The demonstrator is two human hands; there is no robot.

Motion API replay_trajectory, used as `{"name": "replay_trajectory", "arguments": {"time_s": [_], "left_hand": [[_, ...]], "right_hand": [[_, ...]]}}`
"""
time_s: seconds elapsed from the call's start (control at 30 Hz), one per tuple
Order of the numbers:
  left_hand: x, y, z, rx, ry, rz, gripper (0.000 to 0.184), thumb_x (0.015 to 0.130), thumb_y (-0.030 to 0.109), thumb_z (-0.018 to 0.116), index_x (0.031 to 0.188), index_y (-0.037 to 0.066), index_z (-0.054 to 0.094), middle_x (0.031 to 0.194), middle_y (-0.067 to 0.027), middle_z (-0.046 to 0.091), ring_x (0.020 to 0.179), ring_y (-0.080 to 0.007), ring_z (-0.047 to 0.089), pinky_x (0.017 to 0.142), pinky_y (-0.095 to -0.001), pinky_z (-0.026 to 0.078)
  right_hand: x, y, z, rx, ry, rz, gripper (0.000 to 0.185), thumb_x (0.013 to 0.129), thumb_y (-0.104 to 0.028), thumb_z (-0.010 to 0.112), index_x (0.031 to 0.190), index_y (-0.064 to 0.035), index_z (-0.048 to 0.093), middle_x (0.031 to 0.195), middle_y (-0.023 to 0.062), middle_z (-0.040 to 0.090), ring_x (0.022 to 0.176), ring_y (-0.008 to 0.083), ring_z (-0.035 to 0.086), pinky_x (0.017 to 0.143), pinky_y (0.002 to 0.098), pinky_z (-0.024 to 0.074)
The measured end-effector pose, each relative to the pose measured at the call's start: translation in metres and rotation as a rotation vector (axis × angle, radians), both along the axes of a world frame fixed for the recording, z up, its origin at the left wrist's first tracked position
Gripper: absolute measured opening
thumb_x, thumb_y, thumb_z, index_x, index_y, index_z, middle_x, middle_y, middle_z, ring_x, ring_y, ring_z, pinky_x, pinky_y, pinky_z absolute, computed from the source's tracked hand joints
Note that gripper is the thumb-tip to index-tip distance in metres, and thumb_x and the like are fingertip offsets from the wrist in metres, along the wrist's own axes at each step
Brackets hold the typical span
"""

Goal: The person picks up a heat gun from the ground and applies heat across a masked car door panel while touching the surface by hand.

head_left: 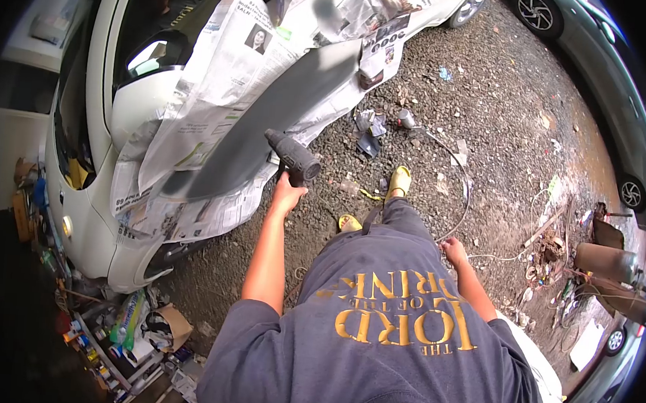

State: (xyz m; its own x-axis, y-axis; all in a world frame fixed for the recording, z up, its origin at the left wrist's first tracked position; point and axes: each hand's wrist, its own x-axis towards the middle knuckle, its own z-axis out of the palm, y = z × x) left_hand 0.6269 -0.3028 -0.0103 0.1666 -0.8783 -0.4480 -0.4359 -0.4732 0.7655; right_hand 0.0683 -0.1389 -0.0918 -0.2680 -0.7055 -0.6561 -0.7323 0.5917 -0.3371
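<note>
My left hand (pixel 288 196) is wrapped round the handle of a dark heat gun (pixel 294 157), whose nozzle faces a car panel. The panel is a smooth grey patch (pixel 285 94) framed by taped-on newspaper (pixel 220 67), on the side of a white car (pixel 84 237). A small gap lies between nozzle and patch. My right hand (pixel 453 251) hangs low beside my leg, fingers loosely bent and apart. A cable (pixel 467 200) passes close to it on the ground, and I see nothing held there.
Gravel (pixel 421 81) covers the ground, with scattered litter and a cup-like tool (pixel 406 119) on the cable's end. A rusty cylinder tank (pixel 605 262) stands at right. Another car (pixel 595 52) is parked beyond. Tools and boxes crowd a shelf (pixel 113 366) at lower left.
</note>
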Motion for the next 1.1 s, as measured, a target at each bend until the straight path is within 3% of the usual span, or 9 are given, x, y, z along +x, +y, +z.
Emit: {"name": "replay_trajectory", "arguments": {"time_s": [0.1,0.17,0.3,0.4,0.6,0.63,0.87,0.97,1.1], "left_hand": [[-0.026,-0.023,0.015,0.022,0.02,-0.036,0.068,0.07,0.002,0.078,0.132,0.0,0.051,0.122,-0.0132,0.065,0.111,-0.0252,0.061,0.099,-0.0352,0.046],[-0.034,-0.036,-0.002,-0.039,0.008,-0.087,0.071,0.071,0.002,0.078,0.135,-0.002,0.048,0.124,-0.0149,0.064,0.112,-0.0255,0.061,0.1,-0.0349,0.046],[-0.07,-0.056,0.034,-0.031,0.054,-0.141,0.074,0.07,0.004,0.079,0.136,-0.004,0.047,0.126,-0.0176,0.063,0.113,-0.027,0.061,0.101,-0.0355,0.045],[-0.084,-0.071,0.039,-0.068,0.01,-0.185,0.072,0.068,0.008,0.082,0.133,0.0,0.052,0.123,-0.0196,0.066,0.116,-0.0315,0.062,0.101,-0.0384,0.046],[-0.1,-0.094,0.052,-0.143,0.066,-0.231,0.078,0.066,0.01,0.083,0.136,-0.002,0.049,0.123,-0.0213,0.065,0.116,-0.0329,0.062,0.102,-0.0389,0.046],[-0.102,-0.096,0.058,-0.162,0.025,-0.242,0.073,0.07,0.004,0.079,0.135,-0.005,0.047,0.121,-0.0184,0.066,0.111,-0.0286,0.064,0.099,-0.0365,0.047],[-0.095,-0.087,0.067,-0.217,0.2,-0.164,0.071,0.069,-0.001,0.077,0.134,-0.005,0.048,0.12,-0.0159,0.066,0.11,-0.0258,0.063,0.099,-0.0354,0.047],[-0.088,-0.07,0.082,-0.268,0.236,-0.13,0.072,0.069,-0.001,0.078,0.134,-0.004,0.048,0.126,-0.0157,0.063,0.117,-0.0247,0.059,0.103,-0.0346,0.044],[-0.068,-0.047,0.075,-0.264,0.27,-0.063,0.074,0.069,-0.001,0.077,0.136,-0.003,0.047,0.123,-0.0141,0.063,0.114,-0.0238,0.059,0.102,-0.0339,0.044]], "right_hand": [[-0.002,0.001,0.007,-0.03,-0.045,-0.094,0.033,0.084,-0.025,0.067,0.106,0.0003,0.069,0.101,0.0251,0.07,0.102,0.0395,0.066,0.09,0.045,0.05],[-0.002,0.004,0.01,-0.065,-0.026,-0.102,0.034,0.084,-0.026,0.068,0.107,-0.0003,0.069,0.101,0.0253,0.07,0.102,0.0396,0.066,0.09,0.0447,0.0501],[-0.014,0.017,-0.013,-0.07,-0.019,-0.121,0.036,0.084,-0.028,0.067,0.108,-0.0007,0.069,0.102,0.025,0.07,0.102,0.04,0.066,0.09,0.0443,0.0502],[-0.02,0.029,-0.017,-0.058,-0.018,-0.137,0.038,0.084,-0.029,0.067,0.109,-0.0001,0.068,0.104,0.0254,0.069,0.103,0.04,0.065,0.092,0.0447,0.05],[-0.024,0.043,-0.025,-0.025,-0.01,-0.154,0.037,0.084,-0.026,0.068,0.111,-0.0009,0.068,0.106,0.0253,0.069,0.106,0.0376,0.066,0.093,0.0438,0.0501],[-0.024,0.046,-0.026,-0.029,-0.027,-0.16,0.037,0.084,-0.026,0.068,0.111,-0.0007,0.068,0.107,0.0254,0.069,0.106,0.0376,0.066,0.094,0.0438,0.05],[-0.014,0.035,-0.005,0.011,-0.026,-0.143,0.038,0.087,-0.029,0.067,0.111,0.0008,0.067,0.109,0.0255,0.069,0.108,0.0379,0.065,0.094,0.0441,0.0489],[-0.029,0.036,-0.042,0.026,-0.065,-0.18,0.044,0.085,-0.032,0.07,0.113,0.0019,0.066,0.109,0.0252,0.069,0.107,0.0391,0.064,0.093,0.044,0.0492],[-0.027,0.028,-0.043,-0.013,-0.041,-0.101,0.048,0.084,-0.032,0.071,0.117,0.0022,0.064,0.108,0.025,0.069,0.105,0.0382,0.066,0.092,0.0437,0.0497]]}}
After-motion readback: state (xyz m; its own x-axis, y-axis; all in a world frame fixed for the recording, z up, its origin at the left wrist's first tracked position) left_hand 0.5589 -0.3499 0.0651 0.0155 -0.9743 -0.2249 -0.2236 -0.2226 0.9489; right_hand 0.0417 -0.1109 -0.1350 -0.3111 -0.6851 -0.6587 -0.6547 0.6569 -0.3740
